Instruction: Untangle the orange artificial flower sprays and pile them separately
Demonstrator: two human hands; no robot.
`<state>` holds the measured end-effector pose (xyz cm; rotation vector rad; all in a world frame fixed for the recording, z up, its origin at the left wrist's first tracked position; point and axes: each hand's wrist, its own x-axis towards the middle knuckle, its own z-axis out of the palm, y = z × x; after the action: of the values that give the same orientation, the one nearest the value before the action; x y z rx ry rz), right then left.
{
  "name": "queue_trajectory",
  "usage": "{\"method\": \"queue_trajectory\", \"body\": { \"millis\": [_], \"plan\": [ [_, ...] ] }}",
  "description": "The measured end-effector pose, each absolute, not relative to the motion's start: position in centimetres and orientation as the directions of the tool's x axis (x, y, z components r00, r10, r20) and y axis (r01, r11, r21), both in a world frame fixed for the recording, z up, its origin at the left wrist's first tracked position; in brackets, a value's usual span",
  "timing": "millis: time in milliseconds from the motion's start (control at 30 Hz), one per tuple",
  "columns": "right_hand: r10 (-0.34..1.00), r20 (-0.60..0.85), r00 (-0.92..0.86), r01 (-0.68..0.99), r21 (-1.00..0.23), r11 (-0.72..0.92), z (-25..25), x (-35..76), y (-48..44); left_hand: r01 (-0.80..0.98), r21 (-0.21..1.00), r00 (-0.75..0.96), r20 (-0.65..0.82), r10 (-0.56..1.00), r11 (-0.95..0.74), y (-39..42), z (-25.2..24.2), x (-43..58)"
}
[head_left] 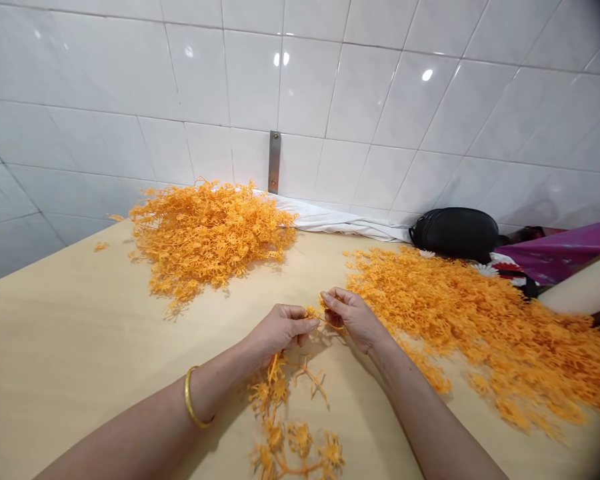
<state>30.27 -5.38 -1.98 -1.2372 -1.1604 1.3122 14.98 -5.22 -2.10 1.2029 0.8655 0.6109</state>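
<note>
My left hand (pixel 287 328) is closed on an orange plastic flower sprig (pixel 275 393), pinching it between thumb and fingers. Part of the sprig hangs below that hand, its branches and small spiky blossoms spreading over the table. Close beside it, my right hand (pixel 349 317) pinches another bit of the orange sprig, with thumb and forefinger together. A thin orange stem runs between the two hands. Exactly how the pieces join is hidden by my fingers.
A heap of orange sprigs (pixel 210 233) lies at the back left, and a wider heap (pixel 460 307) covers the right side. Behind them are a black case (pixel 455 230), white cloth (pixel 340 219) and purple fabric (pixel 570 250). The tiled wall (pixel 310 87) bounds the table (pixel 105 320).
</note>
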Motion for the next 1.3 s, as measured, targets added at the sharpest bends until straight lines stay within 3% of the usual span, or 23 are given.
{"method": "queue_trajectory", "body": {
  "millis": [233,400,500,600,700,767,833,967,1133,1300],
  "plan": [
    [0.992,-0.018,-0.125,0.093,-0.996,-0.007,-2.0,30.3,-5.6,0.048,0.957,0.551,-0.265,0.791,0.286,-4.4,-2.7,14.8],
    [0.971,0.173,0.165,0.340,-0.934,0.109,-2.9,30.1,-5.0,0.068,0.958,0.573,-0.266,0.775,0.278,-4.3,-2.5,14.9],
    [0.918,0.260,0.300,0.386,-0.913,0.133,-3.1,29.5,-4.7,0.061,0.955,0.584,-0.271,0.765,0.291,-4.2,-2.3,15.2],
    [0.877,0.236,0.418,0.281,-0.952,0.123,-2.6,30.0,-4.5,0.053,0.954,0.586,-0.270,0.764,0.296,-4.2,-2.0,15.2],
    [0.755,0.076,0.651,-0.029,-0.992,0.125,-1.6,32.3,-4.2,0.102,0.956,0.600,-0.280,0.749,0.276,-4.5,-2.0,14.8],
    [0.680,0.004,0.733,-0.189,-0.959,0.210,-0.9,33.6,-4.1,0.131,0.954,0.592,-0.294,0.750,0.271,-4.5,-2.1,14.7],
    [0.782,0.046,0.622,-0.184,-0.962,0.203,-0.6,33.9,-4.2,0.143,0.953,0.570,-0.300,0.765,0.267,-4.5,-2.1,14.7],
    [0.933,0.169,0.318,0.054,-0.986,0.160,-0.5,31.8,-5.1,0.219,0.942,0.555,-0.336,0.761,0.256,-4.1,-2.0,14.8],
    [0.980,0.196,0.025,0.222,-0.957,0.185,-0.1,30.3,-6.1,0.243,0.930,0.583,-0.366,0.725,0.275,-4.0,-1.9,14.6],
    [0.952,0.217,-0.216,0.428,-0.855,0.292,0.3,29.9,-6.5,0.235,0.937,0.607,-0.348,0.714,0.257,-4.2,-1.9,14.5]
  ]
}}
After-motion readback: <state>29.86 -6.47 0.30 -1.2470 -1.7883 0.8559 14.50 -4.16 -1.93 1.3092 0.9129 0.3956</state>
